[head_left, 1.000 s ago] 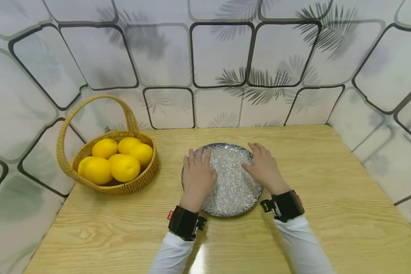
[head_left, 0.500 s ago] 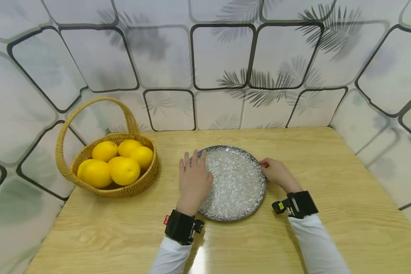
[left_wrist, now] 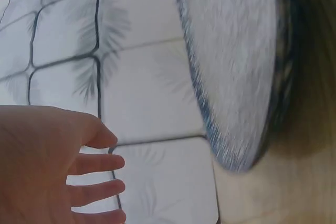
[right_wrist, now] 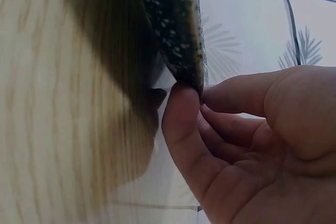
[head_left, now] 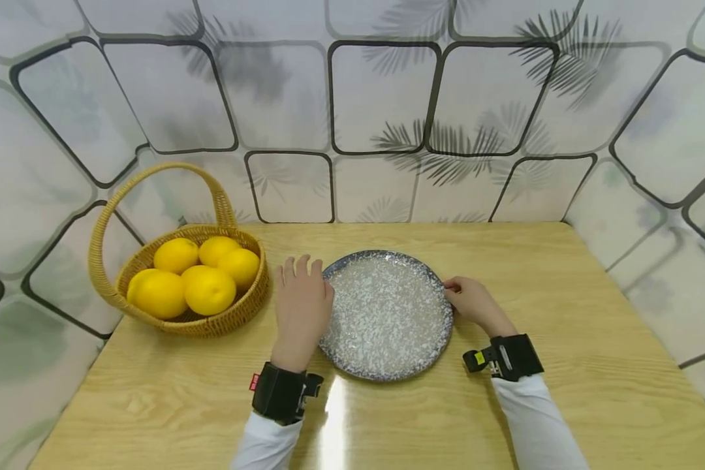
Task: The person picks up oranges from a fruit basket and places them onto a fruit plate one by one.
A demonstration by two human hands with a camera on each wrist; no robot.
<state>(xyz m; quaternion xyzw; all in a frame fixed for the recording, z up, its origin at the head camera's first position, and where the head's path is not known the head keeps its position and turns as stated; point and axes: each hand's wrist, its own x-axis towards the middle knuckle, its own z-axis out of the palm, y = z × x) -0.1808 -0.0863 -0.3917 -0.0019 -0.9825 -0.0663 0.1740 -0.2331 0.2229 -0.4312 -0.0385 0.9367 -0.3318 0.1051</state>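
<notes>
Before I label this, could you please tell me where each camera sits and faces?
Head: worn on the head, facing forward and down at the plate; left hand, right hand, sleeves show.
Left wrist: on that wrist, facing the wall and plate; only left hand shows.
Right wrist: on that wrist, facing the plate's rim; only right hand shows, pinching it.
Both wrist views share plate and wall.

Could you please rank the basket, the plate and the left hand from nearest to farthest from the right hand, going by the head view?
1. Plate: the right hand pinches its right edge.
2. Left hand: at the plate's left side.
3. Basket: farthest left, beyond the left hand.
</notes>
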